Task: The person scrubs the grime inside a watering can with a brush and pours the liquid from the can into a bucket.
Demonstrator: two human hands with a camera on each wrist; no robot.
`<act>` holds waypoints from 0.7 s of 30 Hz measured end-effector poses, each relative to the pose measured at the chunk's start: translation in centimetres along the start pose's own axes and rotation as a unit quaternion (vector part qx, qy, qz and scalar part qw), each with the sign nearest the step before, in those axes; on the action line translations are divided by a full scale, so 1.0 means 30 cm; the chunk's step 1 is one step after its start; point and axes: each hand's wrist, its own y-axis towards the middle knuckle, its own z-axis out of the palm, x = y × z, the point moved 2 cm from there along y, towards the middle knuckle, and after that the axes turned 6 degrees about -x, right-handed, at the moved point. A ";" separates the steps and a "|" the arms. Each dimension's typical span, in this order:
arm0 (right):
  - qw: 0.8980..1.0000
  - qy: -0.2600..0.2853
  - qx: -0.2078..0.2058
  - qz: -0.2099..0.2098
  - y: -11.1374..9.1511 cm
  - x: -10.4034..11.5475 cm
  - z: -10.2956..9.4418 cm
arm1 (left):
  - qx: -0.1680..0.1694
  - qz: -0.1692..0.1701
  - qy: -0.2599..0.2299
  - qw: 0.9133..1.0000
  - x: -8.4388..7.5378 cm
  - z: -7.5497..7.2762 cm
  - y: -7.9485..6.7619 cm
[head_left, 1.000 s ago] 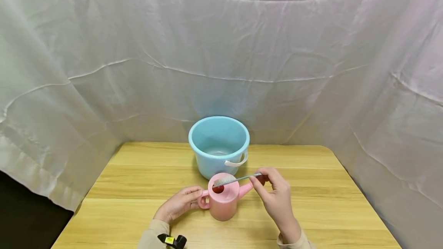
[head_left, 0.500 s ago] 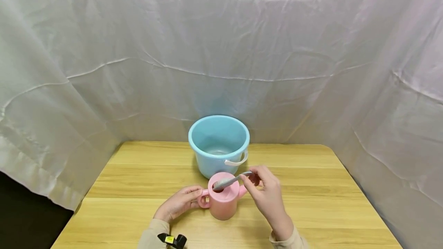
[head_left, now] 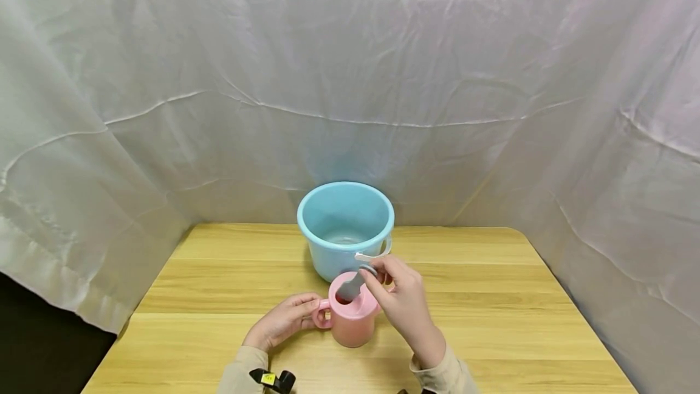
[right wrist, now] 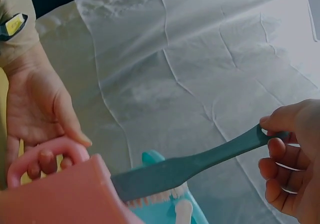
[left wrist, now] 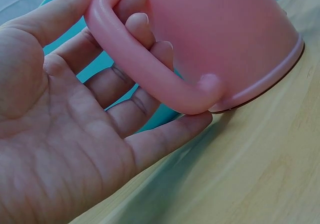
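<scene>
Left to right, we see the left hand (head_left: 287, 318) curled round the handle (left wrist: 145, 72) of the pink watering can (head_left: 352, 326), upright on the wooden table (head_left: 503, 321). The grey brush (head_left: 350, 289) slants into its mouth, pinched by the right hand (head_left: 406, 300): insertion, we reckon; next calls for steepening it.

R wrist view: brush (right wrist: 200, 162) far end hidden by pink can (right wrist: 60, 196). Head view: spout (head_left: 378, 309) mostly behind R hand (head_left: 403, 304); yellow label (head_left: 268, 379) txt too small; counter (head_left: 508, 321) near edge cut off.

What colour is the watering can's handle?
Pink. The watering can's handle shows best in the left wrist view, with the left hand holding it.
</scene>
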 end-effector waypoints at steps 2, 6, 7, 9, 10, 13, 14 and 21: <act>1.000 0.007 0.006 -0.006 0.009 0.007 0.012 | -0.001 0.001 0.001 1.000 0.002 0.000 0.000; 0.999 0.021 0.021 -0.013 0.029 0.027 0.042 | -0.006 -0.003 0.004 1.000 0.005 -0.002 0.002; 0.999 0.020 0.025 -0.009 0.034 0.031 0.049 | -0.007 -0.003 0.004 1.000 0.005 -0.002 0.003; 0.999 0.018 0.033 0.003 0.042 0.038 0.062 | -0.007 -0.004 0.006 1.000 0.005 -0.003 0.004; 0.999 0.018 0.039 0.011 0.046 0.039 0.068 | -0.006 -0.005 0.006 1.000 0.006 -0.003 0.004; 0.998 0.008 0.053 0.029 0.060 0.047 0.081 | -0.004 -0.006 0.008 1.000 0.006 -0.003 0.004; 0.998 0.006 0.059 0.035 0.065 0.050 0.085 | -0.004 -0.006 0.009 1.000 0.006 -0.004 0.004; 0.995 -0.013 0.082 0.061 0.092 0.064 0.105 | -0.005 -0.005 0.012 1.000 0.007 -0.007 0.003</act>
